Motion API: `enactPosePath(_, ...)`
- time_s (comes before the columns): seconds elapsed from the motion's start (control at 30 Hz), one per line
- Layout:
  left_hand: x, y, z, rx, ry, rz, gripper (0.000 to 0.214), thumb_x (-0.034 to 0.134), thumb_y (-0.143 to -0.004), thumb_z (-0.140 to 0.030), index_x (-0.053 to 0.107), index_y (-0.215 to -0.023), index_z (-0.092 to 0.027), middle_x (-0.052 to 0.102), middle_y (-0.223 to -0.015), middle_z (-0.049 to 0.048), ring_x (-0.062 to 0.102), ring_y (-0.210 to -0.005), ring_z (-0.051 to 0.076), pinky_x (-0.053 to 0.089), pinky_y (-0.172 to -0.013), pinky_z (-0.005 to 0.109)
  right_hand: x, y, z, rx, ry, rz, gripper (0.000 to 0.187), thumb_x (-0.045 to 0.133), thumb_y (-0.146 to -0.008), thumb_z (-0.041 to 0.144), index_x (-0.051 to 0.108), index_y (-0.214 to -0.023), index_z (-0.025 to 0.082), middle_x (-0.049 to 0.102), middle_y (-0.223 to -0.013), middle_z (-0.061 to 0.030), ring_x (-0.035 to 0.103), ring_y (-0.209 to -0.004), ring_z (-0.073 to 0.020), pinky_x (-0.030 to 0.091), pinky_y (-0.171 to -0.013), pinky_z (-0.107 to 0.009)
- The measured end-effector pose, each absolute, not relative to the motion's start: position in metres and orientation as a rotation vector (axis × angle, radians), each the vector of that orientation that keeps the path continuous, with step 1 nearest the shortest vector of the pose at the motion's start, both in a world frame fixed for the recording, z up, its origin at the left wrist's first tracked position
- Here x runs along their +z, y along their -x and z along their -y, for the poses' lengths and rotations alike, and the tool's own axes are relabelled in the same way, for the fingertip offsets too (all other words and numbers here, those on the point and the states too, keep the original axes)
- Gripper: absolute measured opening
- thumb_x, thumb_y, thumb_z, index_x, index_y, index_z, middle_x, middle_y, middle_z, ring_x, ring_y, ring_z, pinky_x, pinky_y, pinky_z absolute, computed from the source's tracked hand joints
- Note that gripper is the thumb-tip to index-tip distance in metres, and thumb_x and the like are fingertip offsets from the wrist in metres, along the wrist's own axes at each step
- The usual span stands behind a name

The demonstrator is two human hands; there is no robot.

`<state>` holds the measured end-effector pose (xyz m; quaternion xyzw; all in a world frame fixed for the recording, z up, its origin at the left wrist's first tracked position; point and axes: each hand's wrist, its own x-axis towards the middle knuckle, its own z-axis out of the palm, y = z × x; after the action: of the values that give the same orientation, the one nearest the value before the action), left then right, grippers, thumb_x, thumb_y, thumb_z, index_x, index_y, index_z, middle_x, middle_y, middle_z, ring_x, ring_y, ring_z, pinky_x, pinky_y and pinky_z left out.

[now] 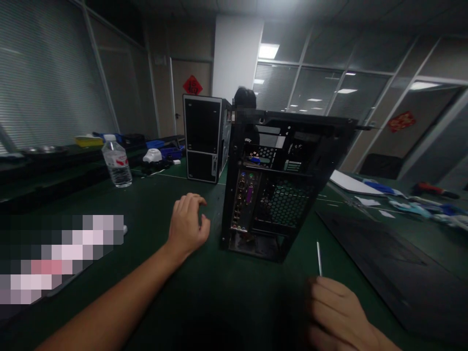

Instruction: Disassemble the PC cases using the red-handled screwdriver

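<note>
A black computer case (pixel 278 168) stands on the green table (pixel 157 204), its back turned toward me and leaning slightly. Ports fill the motherboard's rear panel (pixel 242 209), one of them purple. Just left of the case, my left hand (pixel 188 222) is open and empty, fingers curled and thumb apart. It does not appear to touch the case. At the lower right, my right hand (pixel 338 312) is closed around a screwdriver (pixel 319 258). Only the thin metal shaft shows, pointing up; the fist hides the handle.
A flat black panel (pixel 395 263) lies at the right. Behind stand a second computer case (pixel 203 139) and a water bottle (pixel 117 163). Paper (pixel 354 183), blue-green gloves (pixel 411 209) and a red-black tool (pixel 435 190) lie far right. A person (pixel 245 100) is behind the case.
</note>
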<state>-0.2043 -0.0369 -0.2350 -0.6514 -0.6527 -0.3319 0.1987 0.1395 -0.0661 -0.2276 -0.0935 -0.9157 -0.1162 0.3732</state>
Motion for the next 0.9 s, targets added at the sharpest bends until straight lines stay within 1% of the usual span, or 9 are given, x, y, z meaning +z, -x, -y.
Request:
enactPosePath(0.07,-0.234,0.210,0.029,-0.595,1.845,2.119,0.035,0.044,-0.082,-0.023,0.056,-0.113,-0.011,0.058,-0.114,0.0171,0.055,-0.106,0.031,0.046,-0.091,0.045,-0.225,-0.137,0.054,-0.346,0.187,2.377,0.027,0.046,-0.095,0.038,0.056,-0.088,0.014,0.045,-0.066,-0.0006,0.046,-0.065,-0.0074,0.037,-0.064,-0.021)
enactPosePath(0.17,-0.238,0.216,0.021,-0.355,1.912,2.262,0.044,0.052,-0.077,-0.025,0.061,-0.118,-0.010,0.059,-0.117,0.0198,0.056,-0.105,0.035,0.049,-0.089,0.048,-0.225,-0.137,0.038,-0.408,0.160,2.405,0.008,0.046,-0.087,0.022,0.050,-0.092,0.016,0.041,-0.063,0.0009,0.040,-0.060,-0.0086,0.029,-0.060,-0.023)
enactPosePath(0.27,-0.247,0.224,0.017,-0.202,1.960,2.369,0.044,0.052,-0.082,-0.030,0.063,-0.122,-0.013,0.060,-0.122,0.0192,0.058,-0.109,0.034,0.050,-0.089,0.048,-0.222,-0.146,0.024,-0.503,0.289,2.385,0.013,0.047,-0.084,0.019,0.048,-0.096,0.014,0.049,-0.069,-0.0009,0.045,-0.063,-0.0093,0.036,-0.061,-0.024)
enactPosePath(0.37,-0.253,0.230,0.016,-0.163,1.995,2.410,0.041,0.048,-0.088,-0.035,0.064,-0.122,-0.017,0.061,-0.121,0.0165,0.059,-0.108,0.032,0.053,-0.086,0.044,-0.217,-0.164,0.009,-0.641,0.538,2.330,0.022,0.048,-0.089,0.029,0.052,-0.103,0.012,0.058,-0.083,-0.0036,0.053,-0.070,-0.0073,0.044,-0.064,-0.019)
enactPosePath(0.53,-0.252,0.232,0.015,-0.207,2.033,2.404,0.035,0.045,-0.091,-0.033,0.068,-0.114,-0.020,0.063,-0.117,0.0135,0.061,-0.106,0.030,0.054,-0.083,0.041,-0.210,-0.221,-0.018,-0.754,1.139,2.238,0.041,0.041,-0.096,0.049,0.061,-0.106,0.015,0.058,-0.080,-0.0033,0.043,-0.057,-0.0013,0.021,-0.048,-0.008)
enactPosePath(0.63,-0.252,0.235,0.016,-0.253,2.039,2.406,0.035,0.044,-0.092,-0.032,0.069,-0.113,-0.020,0.064,-0.117,0.0123,0.062,-0.106,0.029,0.054,-0.084,0.040,-0.199,-0.262,-0.025,-0.671,1.747,2.001,0.040,0.058,-0.089,0.047,0.063,-0.111,0.015,0.049,-0.063,0.0012,0.028,-0.044,0.0023,0.009,-0.042,-0.006)
enactPosePath(0.73,-0.254,0.238,0.016,-0.299,2.058,2.397,0.032,0.046,-0.091,-0.032,0.070,-0.109,-0.021,0.065,-0.115,0.0107,0.062,-0.105,0.028,0.053,-0.084,0.040,-0.183,-0.296,-0.025,-0.504,2.242,1.664,0.043,0.069,-0.083,0.049,0.064,-0.116,0.021,0.049,-0.063,0.0034,0.022,-0.039,0.0037,0.012,-0.042,-0.008)
enactPosePath(0.8,-0.254,0.238,0.016,-0.328,2.063,2.396,0.030,0.046,-0.090,-0.032,0.070,-0.106,-0.021,0.066,-0.113,0.0101,0.063,-0.104,0.028,0.053,-0.082,0.039,-0.174,-0.314,-0.024,-0.373,2.460,1.477,0.047,0.075,-0.078,0.047,0.064,-0.118,0.025,0.048,-0.063,0.0049,0.022,-0.038,0.0033,0.020,-0.045,-0.010)
enactPosePath(0.9,-0.253,0.235,0.017,-0.378,2.054,2.391,0.030,0.045,-0.091,-0.034,0.068,-0.104,-0.020,0.066,-0.110,0.0105,0.062,-0.102,0.028,0.053,-0.080,0.039,-0.168,-0.339,-0.023,-0.185,2.671,1.282,0.047,0.072,-0.083,0.044,0.061,-0.124,0.026,0.040,-0.056,0.0080,0.022,-0.038,0.0012,0.037,-0.054,-0.018)
